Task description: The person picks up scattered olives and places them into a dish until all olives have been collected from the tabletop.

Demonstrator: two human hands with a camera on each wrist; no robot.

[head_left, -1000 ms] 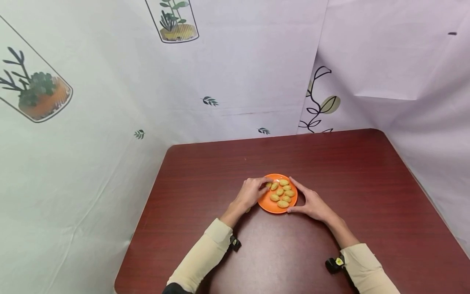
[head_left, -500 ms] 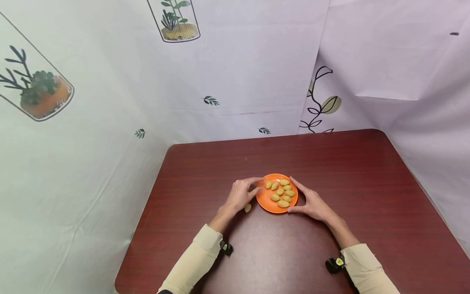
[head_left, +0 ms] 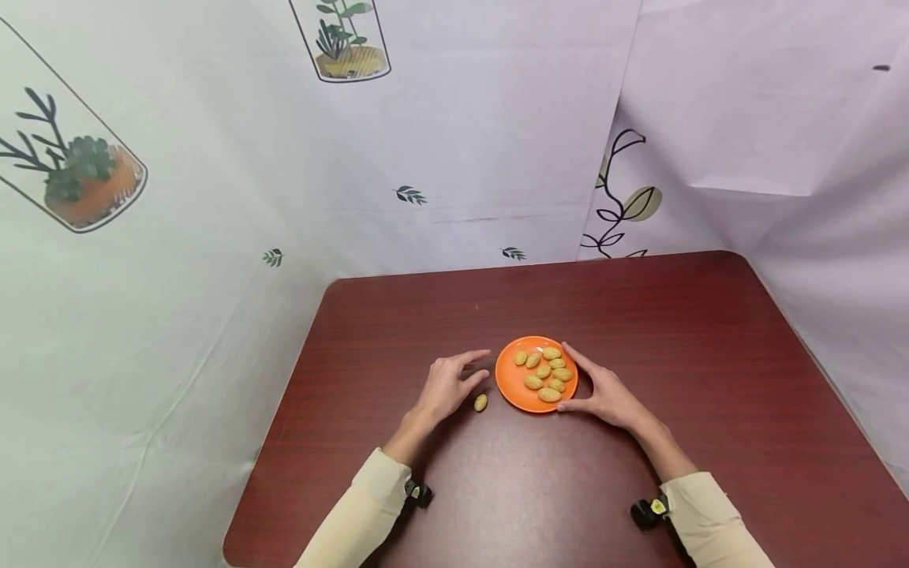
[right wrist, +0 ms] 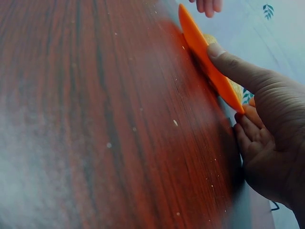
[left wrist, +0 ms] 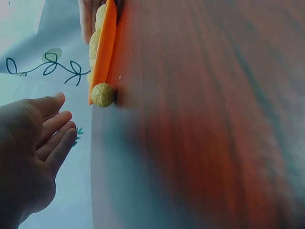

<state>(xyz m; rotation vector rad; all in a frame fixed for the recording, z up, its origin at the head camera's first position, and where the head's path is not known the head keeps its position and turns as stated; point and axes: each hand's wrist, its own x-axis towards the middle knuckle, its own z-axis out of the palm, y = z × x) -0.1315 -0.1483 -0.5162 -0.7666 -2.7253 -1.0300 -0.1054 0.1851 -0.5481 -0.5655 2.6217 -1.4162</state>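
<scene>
An orange plate (head_left: 507,386) lies on the dark red table, bearing several tan, ridged, oval nuts that look like walnuts (head_left: 549,394). My right hand (head_left: 609,397) grips the plate's right side, with the thumb (right wrist: 233,67) over the near rim and the fingers spread round the far side. Left of the plate, apart from it, my left hand (head_left: 442,386) holds nothing; its thumb and fingers are spread. One loose nut (head_left: 480,402) sits on the table just right of the left hand. In the left wrist view this loose nut (left wrist: 103,95) appears in front of the plate.
The wood-grain table (head_left: 639,315) has rounded corners and meets white printed cloth (head_left: 454,158) at the back and sides. A small black wrist device (head_left: 419,494) sits at the left cuff, another (head_left: 648,513) at the right cuff.
My left hand has let go of a nut on the plate and drawn back leftward off it, bringing the loose nut on the table into view. The right hand stays at the plate.
</scene>
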